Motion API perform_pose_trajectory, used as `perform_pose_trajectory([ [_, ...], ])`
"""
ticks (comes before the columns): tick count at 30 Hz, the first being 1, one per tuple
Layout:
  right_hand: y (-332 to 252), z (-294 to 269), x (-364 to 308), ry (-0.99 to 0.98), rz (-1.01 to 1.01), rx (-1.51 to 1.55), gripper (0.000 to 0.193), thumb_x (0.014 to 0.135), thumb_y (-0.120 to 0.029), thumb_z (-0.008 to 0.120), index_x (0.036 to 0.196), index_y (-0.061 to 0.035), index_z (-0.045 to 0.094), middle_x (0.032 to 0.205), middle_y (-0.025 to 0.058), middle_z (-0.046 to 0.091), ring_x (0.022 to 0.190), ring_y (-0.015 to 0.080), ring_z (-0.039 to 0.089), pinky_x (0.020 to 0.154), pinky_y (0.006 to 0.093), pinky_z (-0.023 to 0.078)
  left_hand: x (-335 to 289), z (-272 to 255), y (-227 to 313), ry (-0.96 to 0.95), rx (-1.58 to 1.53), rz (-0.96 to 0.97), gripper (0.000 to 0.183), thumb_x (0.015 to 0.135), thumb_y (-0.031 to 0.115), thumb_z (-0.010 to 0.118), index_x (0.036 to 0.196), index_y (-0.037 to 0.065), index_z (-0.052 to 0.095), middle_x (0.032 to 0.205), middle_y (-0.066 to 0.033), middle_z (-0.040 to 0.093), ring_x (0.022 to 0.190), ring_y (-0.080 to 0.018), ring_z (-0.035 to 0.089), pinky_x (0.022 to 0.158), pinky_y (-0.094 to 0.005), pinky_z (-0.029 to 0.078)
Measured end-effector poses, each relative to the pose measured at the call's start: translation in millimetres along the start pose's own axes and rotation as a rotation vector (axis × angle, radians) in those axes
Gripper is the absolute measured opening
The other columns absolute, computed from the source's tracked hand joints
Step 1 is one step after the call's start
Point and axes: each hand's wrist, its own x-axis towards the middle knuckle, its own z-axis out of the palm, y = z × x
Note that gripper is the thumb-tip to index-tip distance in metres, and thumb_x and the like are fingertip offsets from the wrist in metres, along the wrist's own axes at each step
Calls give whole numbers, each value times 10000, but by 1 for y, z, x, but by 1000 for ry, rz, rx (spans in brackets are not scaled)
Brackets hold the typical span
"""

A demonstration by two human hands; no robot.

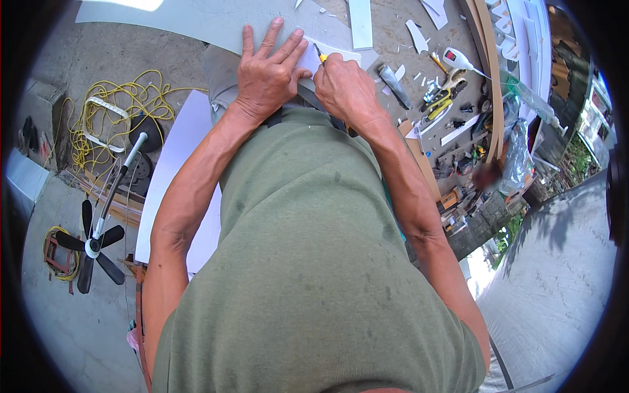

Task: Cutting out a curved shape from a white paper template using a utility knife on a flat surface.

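My left hand lies flat with its fingers spread on a large pale grey sheet, pressing near its close edge. Just to its right, my right hand grips a yellow-handled utility knife. The knife's thin dark blade points up and left, its tip at the sheet by my left fingertips. A white piece with a curved edge lies beside the blade. Most of the knife's handle is hidden inside my fist.
White strips and offcuts lie to the right, near a grey tube, pliers and a white glue bottle. A tangled yellow cord and a black-bladed fan stand left. Another white sheet sits by my left arm.
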Motion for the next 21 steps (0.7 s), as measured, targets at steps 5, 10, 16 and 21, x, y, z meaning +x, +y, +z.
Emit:
perform_pose_trajectory([
  [5,0,7,-2,50,14,59,427,960,-306,636,1005,119,634,881,340,704,893,496,719,795,544,568,1,0,1,-1,9,14,496,806,359,803,1267,184,745,1415,24,653,1474,-287,437,1180,-701,250],
  [10,19,-6,5,8,-105,-90,370,992,-285,537,979,72,633,868,314,711,846,473,716,760,559,555,4,-8,1,-29,-55,-3,523,782,341,832,1259,145,743,1401,-8,661,1456,-291,457,1200,-627,293],
  [16,28,-39,20,-50,-196,-311,332,991,-273,498,1014,24,643,864,275,721,844,444,719,756,556,547,8,-12,-8,-73,-85,128,508,785,289,838,1246,104,736,1408,-55,650,1432,-258,483,1226,-504,323],
  [21,23,-36,16,-74,-150,-303,320,984,-255,503,1007,30,648,897,284,726,887,453,719,794,560,552,12,-13,-14,-77,-133,161,500,810,274,824,1277,126,719,1443,-53,624,1422,-251,493,1213,-458,336],
])
